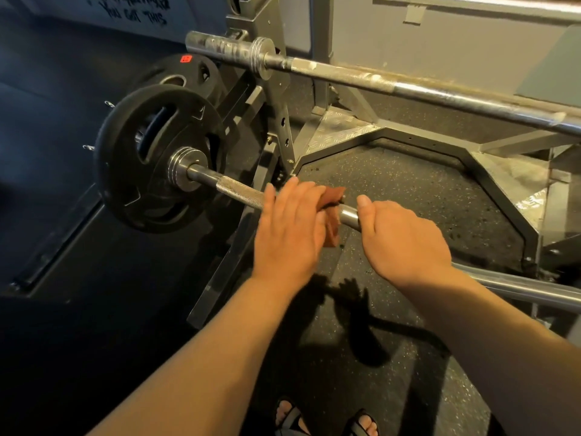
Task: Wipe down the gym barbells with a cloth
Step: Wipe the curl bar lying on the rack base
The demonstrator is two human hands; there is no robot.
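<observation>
Hands sit side by side on the nearer chrome steel barbell (242,191), which crosses the middle of the frame with a black rubber weight plate (157,155) on its left end. Left hand (289,228) lies over a reddish-brown cloth (334,198), fingers nearly straight and pressing it onto the shaft; blur hides whether the thumb hooks underneath. Right hand (405,240) is curled round the smooth shaft just beside the cloth, thumb lying along the bar.

A loose tail of cloth hangs below the bar, so under a flat press alone it could slide out and drop to the speckled black rubber floor (408,190). The loaded bar might roll if the right grip loosens, and feet in open sandals (289,416) stand below it. The second steel barbell (408,86), upper right on the grey steel rack (278,99), shows whitish residue and looks not yet wiped.
</observation>
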